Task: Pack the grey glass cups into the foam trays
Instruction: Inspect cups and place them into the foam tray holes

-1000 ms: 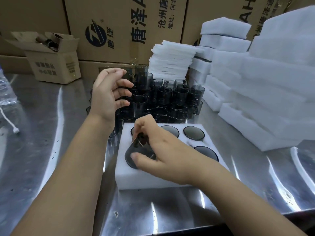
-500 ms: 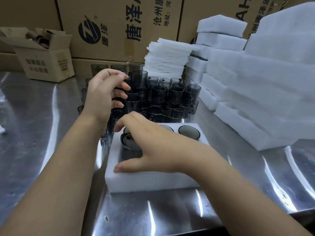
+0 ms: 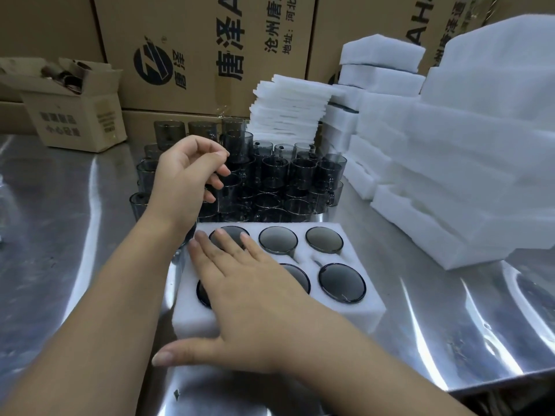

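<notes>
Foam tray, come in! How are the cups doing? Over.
Right hand flat over foam tray, left hand empty above loose cups. All six slots look filled. Nothing blocking.

I see a glossy, scuffed steel tabletop (image 3: 450,325), a matt white foam tray (image 3: 339,318) with a fine grainy surface, smooth smoky grey glass cups (image 3: 303,172), and dull brown cardboard boxes (image 3: 75,121) behind.

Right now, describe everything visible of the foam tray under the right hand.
The foam tray is a thick white block, soft-looking, lying flat on the steel table in front of the loose cups. It has two rows of three round pockets, each showing a dark grey cup sunk level with its top. The right hand lies flat across its left half, fingers straight.
</notes>
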